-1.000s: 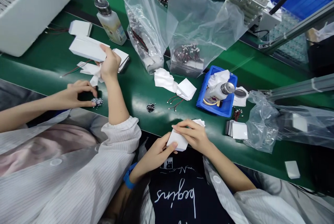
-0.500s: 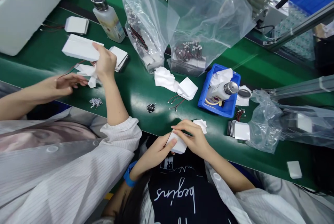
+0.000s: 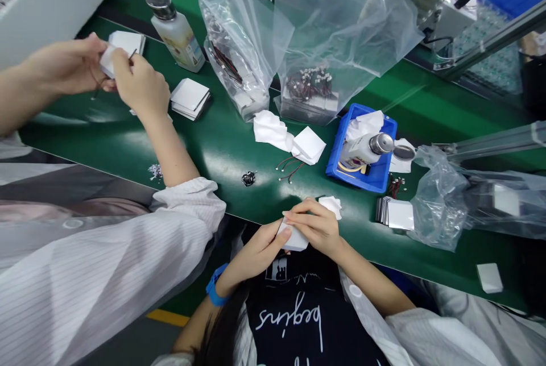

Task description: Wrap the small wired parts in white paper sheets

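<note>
My left hand (image 3: 256, 251), with a blue band on its wrist, is closed around the left side of a small white square panel (image 3: 296, 240). The panel is tilted just off the bench's near edge, in front of my black shirt. Fingers of my right hand (image 3: 319, 228) are pressed together at its upper edge, and part of the panel is hidden under them. A crumpled white wipe (image 3: 331, 206) lies on the bench just beyond my right hand. Farther off, another white panel (image 3: 309, 145) with thin wires (image 3: 292, 168) rests beside a larger crumpled wipe (image 3: 271, 129).
To the left, a co-worker's hands (image 3: 143, 84) hold a small white piece. A blue bin (image 3: 331, 168) holds a pump bottle (image 3: 360, 150). Clear bags (image 3: 307, 105) of wired parts stand behind. Stacked panels (image 3: 401, 215) lie right. A small black pile (image 3: 248, 178) sits mid-bench.
The co-worker's hands have moved up and left, and now hold a small white piece instead of the long white block. My hands have stayed almost still on the panel.
</note>
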A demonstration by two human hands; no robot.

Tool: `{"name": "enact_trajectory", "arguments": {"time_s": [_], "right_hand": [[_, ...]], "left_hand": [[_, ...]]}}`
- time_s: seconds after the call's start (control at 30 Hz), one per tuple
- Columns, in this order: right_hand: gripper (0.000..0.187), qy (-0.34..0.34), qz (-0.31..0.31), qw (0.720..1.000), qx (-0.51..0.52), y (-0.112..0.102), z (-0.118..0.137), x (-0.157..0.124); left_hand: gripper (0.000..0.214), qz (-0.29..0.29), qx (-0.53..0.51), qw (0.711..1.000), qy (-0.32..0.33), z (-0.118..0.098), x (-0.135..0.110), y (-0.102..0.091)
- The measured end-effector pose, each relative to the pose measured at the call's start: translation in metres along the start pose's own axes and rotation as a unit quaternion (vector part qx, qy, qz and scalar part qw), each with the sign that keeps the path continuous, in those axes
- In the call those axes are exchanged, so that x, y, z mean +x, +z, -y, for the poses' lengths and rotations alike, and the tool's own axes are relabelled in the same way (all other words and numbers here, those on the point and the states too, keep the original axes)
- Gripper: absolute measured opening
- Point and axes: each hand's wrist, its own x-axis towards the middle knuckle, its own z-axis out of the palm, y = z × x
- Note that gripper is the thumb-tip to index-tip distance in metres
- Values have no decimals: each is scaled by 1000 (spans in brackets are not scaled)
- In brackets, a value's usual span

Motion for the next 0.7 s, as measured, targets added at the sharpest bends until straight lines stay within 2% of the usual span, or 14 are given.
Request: {"name": "enact_trajectory", "arguments": {"time_s": [0.33,0.5,0.57,0.7], "right_hand": [[24,-9,1,998,60,-1,-8,1],[16,-15,13,996,86,0,-7,1],[15,20,5,996,90,0,-4,1],[20,140,18,985,96,-1,4,5]], "left_hand": [[42,-1,-17,1000,3,4,4,3],[44,5,-60,998,-2,5,6,3],[45,1,-52,999,-5,5,7,2],[41,-16,-6,1000,-3,3,6,2]]}}
